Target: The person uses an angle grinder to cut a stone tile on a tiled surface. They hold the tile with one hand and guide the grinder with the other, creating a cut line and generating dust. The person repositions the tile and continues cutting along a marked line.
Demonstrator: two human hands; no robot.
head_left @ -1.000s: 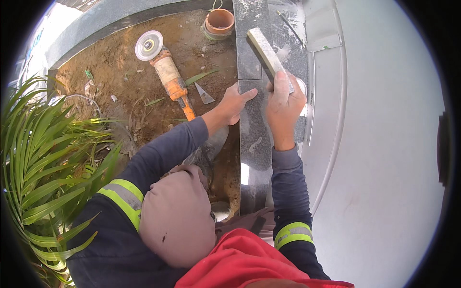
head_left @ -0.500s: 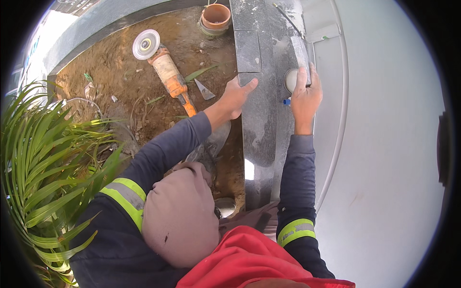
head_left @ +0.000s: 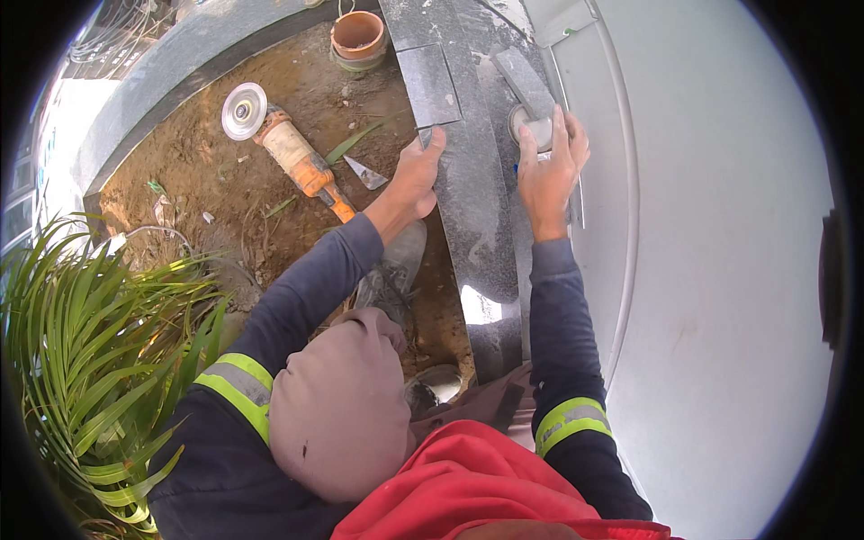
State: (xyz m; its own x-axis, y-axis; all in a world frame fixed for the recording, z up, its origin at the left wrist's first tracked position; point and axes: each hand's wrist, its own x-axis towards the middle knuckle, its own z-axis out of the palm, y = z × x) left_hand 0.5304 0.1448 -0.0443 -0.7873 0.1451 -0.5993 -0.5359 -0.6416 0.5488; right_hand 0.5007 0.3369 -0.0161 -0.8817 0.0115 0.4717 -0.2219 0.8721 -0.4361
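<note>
My right hand [head_left: 551, 171] pinches the lower end of a narrow grey stone strip [head_left: 525, 81] between thumb and fingers. The strip slants up and left above the dark grey stone ledge [head_left: 472, 207]. Partly behind that hand and the strip is a round whitish disc [head_left: 537, 133]; its kind is unclear. On the ledge's left edge, my left hand [head_left: 416, 175] is closed, its thumb over the top near a joint and its fingers curled at the side. A square grey tile [head_left: 429, 85] lies just beyond the thumb.
An orange angle grinder [head_left: 292, 153] lies on bare soil, left of the ledge, near a pointed tile shard [head_left: 365, 173]. Terracotta pots [head_left: 357, 36] stand farther back. Palm leaves [head_left: 99, 351] fill the left. A pale wall [head_left: 711, 225] with a grey conduit [head_left: 627, 180] borders the right.
My right hand has turned the stone strip from nearly upright by the wall to a leftward slant over the ledge. My left hand remains at the ledge's edge; the whole view has shifted.
</note>
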